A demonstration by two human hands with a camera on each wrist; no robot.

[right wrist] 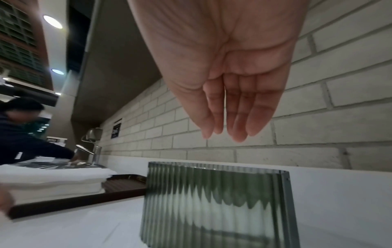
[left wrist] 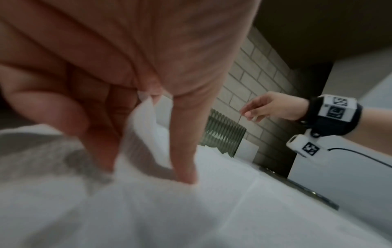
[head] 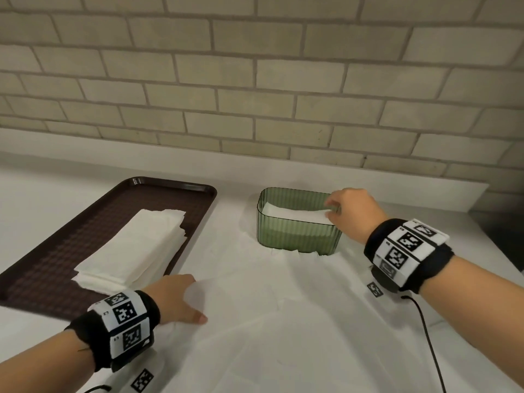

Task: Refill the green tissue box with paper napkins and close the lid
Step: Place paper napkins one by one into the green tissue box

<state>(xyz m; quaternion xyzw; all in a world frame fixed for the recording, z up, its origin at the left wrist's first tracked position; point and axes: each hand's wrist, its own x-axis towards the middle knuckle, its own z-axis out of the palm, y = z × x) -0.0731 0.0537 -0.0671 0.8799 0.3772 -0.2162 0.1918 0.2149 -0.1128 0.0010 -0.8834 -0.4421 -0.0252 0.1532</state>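
The green ribbed tissue box (head: pixel 295 234) stands open on the white counter, with white napkins (head: pixel 292 212) lying inside; no lid is in view. My right hand (head: pixel 331 211) hovers over the box's right end. In the right wrist view its fingers (right wrist: pixel 239 130) hang straight above the box (right wrist: pixel 212 201) and hold nothing. My left hand (head: pixel 195 302) rests near the front of the counter and pinches the raised edge of a loose napkin (left wrist: pixel 144 120) between thumb and fingers. Several more loose napkins (head: pixel 283 321) lie spread between me and the box.
A brown tray (head: pixel 85 236) to the left carries a stack of napkins (head: pixel 136 251). A brick wall runs behind the counter. A black cable (head: pixel 428 336) trails from my right wrist. Far left in the right wrist view, another person works near a faucet (right wrist: pixel 93 151).
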